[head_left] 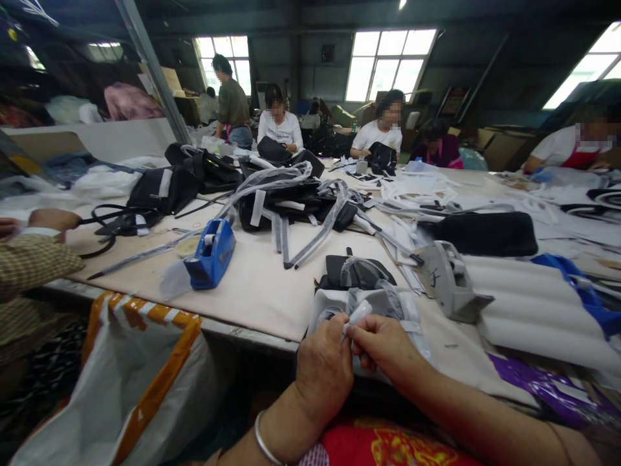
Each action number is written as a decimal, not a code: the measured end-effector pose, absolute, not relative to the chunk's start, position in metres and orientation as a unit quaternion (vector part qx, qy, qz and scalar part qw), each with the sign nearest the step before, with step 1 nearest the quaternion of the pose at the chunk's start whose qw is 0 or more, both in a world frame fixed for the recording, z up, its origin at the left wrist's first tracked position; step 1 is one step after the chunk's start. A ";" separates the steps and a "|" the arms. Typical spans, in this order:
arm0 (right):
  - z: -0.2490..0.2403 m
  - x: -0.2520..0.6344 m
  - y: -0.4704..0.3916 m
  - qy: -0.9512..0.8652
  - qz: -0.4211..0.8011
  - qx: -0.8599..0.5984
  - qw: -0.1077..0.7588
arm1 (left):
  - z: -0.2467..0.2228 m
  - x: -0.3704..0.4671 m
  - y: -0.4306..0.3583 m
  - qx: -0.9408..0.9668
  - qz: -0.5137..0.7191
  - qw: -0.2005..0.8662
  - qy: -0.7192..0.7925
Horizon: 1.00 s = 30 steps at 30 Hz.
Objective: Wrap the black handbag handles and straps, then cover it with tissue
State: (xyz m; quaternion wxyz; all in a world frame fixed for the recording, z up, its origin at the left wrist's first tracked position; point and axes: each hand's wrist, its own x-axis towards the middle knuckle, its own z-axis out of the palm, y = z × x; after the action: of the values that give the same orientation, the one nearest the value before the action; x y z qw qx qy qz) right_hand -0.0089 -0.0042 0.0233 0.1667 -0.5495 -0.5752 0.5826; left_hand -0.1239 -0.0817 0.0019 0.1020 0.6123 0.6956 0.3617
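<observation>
At the table's front edge, my left hand (326, 362) and my right hand (383, 343) meet, fingers closed in pinches on a small white wrapped piece (359, 313). It sticks up between the fingertips of both hands. Just behind them lies a black bag (356, 272) with clear and white wrapping (412, 323) over its near part. The hands hide some of that wrapping. My left wrist wears a light bangle.
A blue tape dispenser (211, 254) stands at the left, a grey one (451, 281) at the right beside white foam rolls (538, 310). Black bags and wrapped straps (315, 246) pile up behind. A co-worker's hand (53, 220) is at far left, above an open white sack (145, 349).
</observation>
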 end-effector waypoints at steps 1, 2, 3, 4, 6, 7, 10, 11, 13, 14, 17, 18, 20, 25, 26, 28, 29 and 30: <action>0.023 -0.009 -0.004 -0.575 0.580 -0.552 0.167 | 0.002 -0.124 -0.082 0.611 0.359 0.099 0.698; 0.024 -0.009 -0.004 -0.574 0.579 -0.555 0.167 | 0.002 -0.123 -0.081 0.609 0.356 0.098 0.702; 0.025 -0.009 -0.003 -0.571 0.580 -0.556 0.167 | 0.003 -0.123 -0.081 0.606 0.352 0.097 0.706; 0.026 -0.008 -0.003 -0.568 0.584 -0.555 0.168 | 0.004 -0.123 -0.081 0.603 0.349 0.098 0.711; 0.030 -0.006 -0.004 -0.559 0.599 -0.547 0.171 | 0.005 -0.123 -0.081 0.599 0.348 0.101 0.714; 0.032 -0.005 -0.005 -0.555 0.606 -0.543 0.173 | 0.006 -0.124 -0.081 0.598 0.352 0.102 0.713; 0.037 0.000 -0.007 -0.543 0.625 -0.532 0.178 | 0.007 -0.126 -0.080 0.594 0.370 0.107 0.706; 0.038 0.002 -0.008 -0.540 0.629 -0.530 0.180 | 0.007 -0.126 -0.079 0.592 0.374 0.112 0.705; 0.037 0.004 -0.008 -0.538 0.635 -0.522 0.189 | 0.008 -0.127 -0.078 0.585 0.382 0.131 0.703; 0.036 0.004 -0.008 -0.539 0.634 -0.519 0.195 | 0.009 -0.127 -0.078 0.580 0.386 0.145 0.702; 0.031 0.004 -0.008 -0.549 0.628 -0.513 0.203 | 0.013 -0.127 -0.078 0.560 0.396 0.184 0.704; 0.030 0.004 -0.008 -0.553 0.625 -0.513 0.201 | 0.014 -0.127 -0.077 0.554 0.397 0.196 0.705; 0.028 0.004 -0.008 -0.555 0.621 -0.516 0.199 | 0.015 -0.128 -0.077 0.543 0.401 0.216 0.705; 0.029 0.004 -0.010 -0.553 0.617 -0.523 0.200 | 0.017 -0.130 -0.077 0.524 0.418 0.260 0.695; 0.029 0.004 -0.010 -0.553 0.615 -0.525 0.201 | 0.017 -0.130 -0.076 0.521 0.421 0.266 0.693; 0.030 0.003 -0.011 -0.553 0.612 -0.527 0.206 | 0.018 -0.131 -0.075 0.515 0.429 0.275 0.689; 0.030 0.002 -0.011 -0.552 0.611 -0.526 0.211 | 0.017 -0.131 -0.075 0.512 0.434 0.279 0.687; 0.030 0.002 -0.012 -0.550 0.610 -0.527 0.216 | 0.016 -0.130 -0.074 0.508 0.440 0.283 0.684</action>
State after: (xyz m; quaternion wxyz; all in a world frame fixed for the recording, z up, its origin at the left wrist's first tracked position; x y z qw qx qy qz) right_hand 0.0018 -0.0116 0.0302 0.2163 -0.5271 -0.5503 0.6104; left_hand -0.1304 -0.0745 0.0165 0.2835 0.5083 0.6840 0.4398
